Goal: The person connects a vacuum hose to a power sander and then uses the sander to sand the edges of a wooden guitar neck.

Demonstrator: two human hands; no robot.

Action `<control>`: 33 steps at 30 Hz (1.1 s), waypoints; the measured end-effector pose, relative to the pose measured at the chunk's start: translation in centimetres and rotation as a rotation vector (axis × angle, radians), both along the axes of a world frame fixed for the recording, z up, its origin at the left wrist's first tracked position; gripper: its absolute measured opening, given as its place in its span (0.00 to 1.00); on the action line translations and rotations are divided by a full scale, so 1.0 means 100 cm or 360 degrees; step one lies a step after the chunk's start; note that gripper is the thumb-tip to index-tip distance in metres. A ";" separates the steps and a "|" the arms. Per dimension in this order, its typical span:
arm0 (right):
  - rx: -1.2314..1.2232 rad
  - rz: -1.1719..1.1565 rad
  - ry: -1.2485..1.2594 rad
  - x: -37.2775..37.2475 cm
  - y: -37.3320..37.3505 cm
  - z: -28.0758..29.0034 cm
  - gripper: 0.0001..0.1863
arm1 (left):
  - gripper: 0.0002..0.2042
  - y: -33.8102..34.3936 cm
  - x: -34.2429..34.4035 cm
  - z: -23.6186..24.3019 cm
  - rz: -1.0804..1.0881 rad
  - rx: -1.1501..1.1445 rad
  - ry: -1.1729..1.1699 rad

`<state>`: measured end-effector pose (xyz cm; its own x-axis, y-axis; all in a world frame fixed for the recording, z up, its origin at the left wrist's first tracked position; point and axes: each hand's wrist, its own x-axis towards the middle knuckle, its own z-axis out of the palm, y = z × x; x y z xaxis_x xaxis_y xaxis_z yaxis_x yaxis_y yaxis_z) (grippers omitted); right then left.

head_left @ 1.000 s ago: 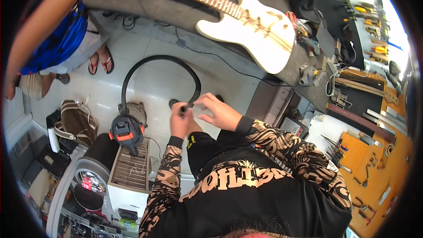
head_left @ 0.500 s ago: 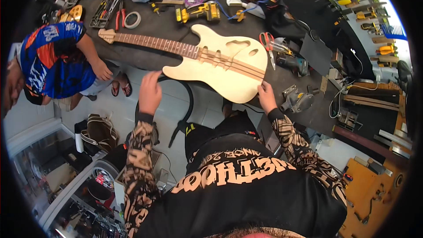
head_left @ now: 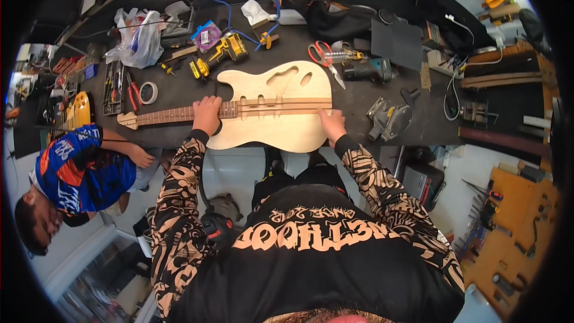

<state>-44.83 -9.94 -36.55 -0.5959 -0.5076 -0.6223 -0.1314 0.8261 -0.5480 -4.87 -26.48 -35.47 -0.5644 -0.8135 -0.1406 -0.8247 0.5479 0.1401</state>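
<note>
An unfinished electric guitar (head_left: 275,128) lies face up on the dark workbench. Its pale wood body has routed cavities and darker stripes down the middle, and its neck (head_left: 170,116) points left. My left hand (head_left: 207,116) is wrapped over the neck close to where it meets the body, its fingertips hidden. At the body's right end, my right hand (head_left: 332,125) grips the edge near the corner, with fingers on the top face. Beyond the body rest a yellow cordless drill (head_left: 221,55) and red-handled scissors (head_left: 326,60).
A seated person in a blue and orange shirt (head_left: 72,167) is at the left, near the headstock. A sander (head_left: 391,121) stands right of the guitar. Along the bench's left lie pliers (head_left: 131,91), a tape roll (head_left: 148,93) and a plastic bag (head_left: 137,36). A blue hose (head_left: 209,1) crosses the back.
My left hand has gone from beside the body's horn to holding the neck. The guitar now lies straighter along the bench edge. My right hand has moved onto its top face. The view has shifted.
</note>
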 end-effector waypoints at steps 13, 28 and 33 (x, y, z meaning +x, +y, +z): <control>-0.0688 -0.0007 -0.0533 -0.045 0.058 0.187 0.26 | 0.19 -0.053 -0.014 0.104 -0.0358 0.1402 0.0083; -0.0588 0.0906 0.1078 -0.029 0.032 0.246 0.19 | 0.26 -0.099 -0.043 0.088 -0.0429 0.1958 -0.0157; -0.1140 0.1464 0.1279 0.011 0.005 0.260 0.19 | 0.29 -0.106 -0.033 0.077 -0.0394 0.2069 -0.0052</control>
